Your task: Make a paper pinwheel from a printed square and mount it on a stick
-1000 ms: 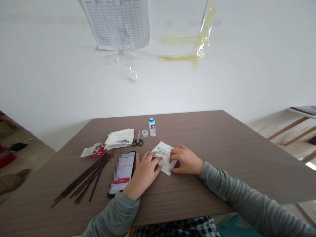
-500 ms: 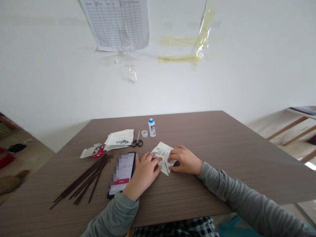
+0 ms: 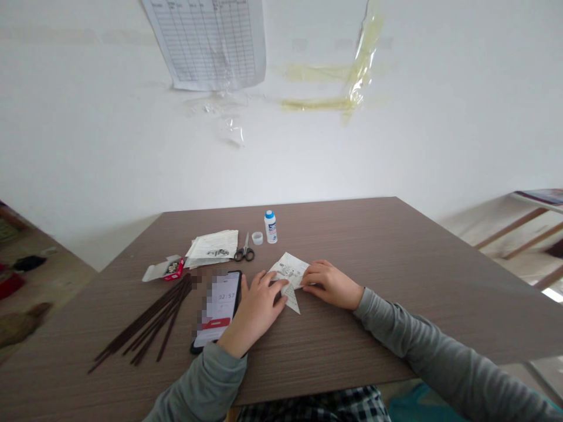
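A folded sheet of printed paper [image 3: 288, 268] lies on the table in front of me, with a pointed flap sticking out towards me. My left hand [image 3: 259, 308] rests on its left side, fingers spread and pressing it down. At the paper's right edge, the thumb and fingers of my right hand [image 3: 331, 284] are pinched together on the paper; the pinched part is mostly hidden. Just left of my left hand is a phone [image 3: 219, 310] with a timer on its screen.
Behind the paper stand a white glue bottle [image 3: 271, 228] with a blue cap and a small clear cup [image 3: 257, 238]. Scissors [image 3: 244, 252], a paper stack [image 3: 213, 246], a small red box [image 3: 173, 268] and dark thin sticks [image 3: 149, 322] lie to the left on the table [image 3: 352, 234].
My right hand has shifted slightly right with its fingers drawn closer together. The paper's right flap no longer lies beside the left one at the near point. My left hand stays put.
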Demonstrator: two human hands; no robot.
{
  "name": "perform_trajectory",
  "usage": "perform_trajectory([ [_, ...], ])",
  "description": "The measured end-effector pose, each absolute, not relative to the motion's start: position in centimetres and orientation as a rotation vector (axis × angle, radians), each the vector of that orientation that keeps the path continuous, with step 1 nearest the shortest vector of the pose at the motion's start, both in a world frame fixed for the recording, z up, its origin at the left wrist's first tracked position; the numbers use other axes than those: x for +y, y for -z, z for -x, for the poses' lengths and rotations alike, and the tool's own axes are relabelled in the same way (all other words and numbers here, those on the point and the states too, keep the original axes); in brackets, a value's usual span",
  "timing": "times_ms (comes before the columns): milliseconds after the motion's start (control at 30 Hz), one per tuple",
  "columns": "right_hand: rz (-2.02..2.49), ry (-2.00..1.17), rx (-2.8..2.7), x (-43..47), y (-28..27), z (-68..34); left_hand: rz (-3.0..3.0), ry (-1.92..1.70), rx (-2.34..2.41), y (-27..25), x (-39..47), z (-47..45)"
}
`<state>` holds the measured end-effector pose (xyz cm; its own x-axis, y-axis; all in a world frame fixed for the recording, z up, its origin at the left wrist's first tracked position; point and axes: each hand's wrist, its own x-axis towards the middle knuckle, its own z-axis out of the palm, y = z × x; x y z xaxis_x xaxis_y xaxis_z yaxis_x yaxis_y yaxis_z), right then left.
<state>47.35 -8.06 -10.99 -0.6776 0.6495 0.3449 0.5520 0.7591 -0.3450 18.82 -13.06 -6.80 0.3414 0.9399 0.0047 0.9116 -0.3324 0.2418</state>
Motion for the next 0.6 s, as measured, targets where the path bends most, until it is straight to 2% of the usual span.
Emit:
perform_trajectory([
  [300,1.047,-0.485,-2.258,-8.0,12.7,-46.2,-2.377,-0.224,1.681,6.4,-13.2,-19.2],
  [600,1.161,-0.252,-2.198,-8.9,13.5,-45.4,-2.413,-0.302,1.699,6.5,-13.2,-19.2],
])
